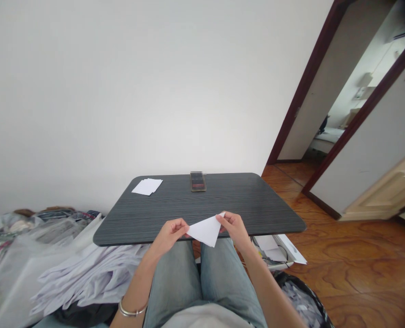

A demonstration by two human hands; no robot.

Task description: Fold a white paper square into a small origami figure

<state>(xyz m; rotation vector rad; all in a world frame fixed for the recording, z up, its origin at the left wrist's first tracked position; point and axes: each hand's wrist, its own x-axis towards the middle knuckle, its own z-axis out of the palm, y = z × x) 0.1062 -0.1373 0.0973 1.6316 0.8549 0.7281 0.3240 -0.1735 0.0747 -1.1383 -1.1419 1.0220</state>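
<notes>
A white sheet of paper point(205, 231), folded into a triangle, is held up over the near edge of the dark table point(175, 207). My left hand point(171, 232) pinches its left corner between thumb and fingers. At the upper right corner, my right hand point(233, 225) grips the paper the same way. One point of the triangle hangs down toward my lap. On the far left of the table lies a small stack of white paper point(148, 186), its sheets slightly askew.
A small dark box-like object point(198, 181) stands at the table's back, near the wall. Folded white cloth point(89, 273) is piled at left. Below the table's right side are a white tray point(274, 250) with papers and a black bag point(303, 298) of scraps.
</notes>
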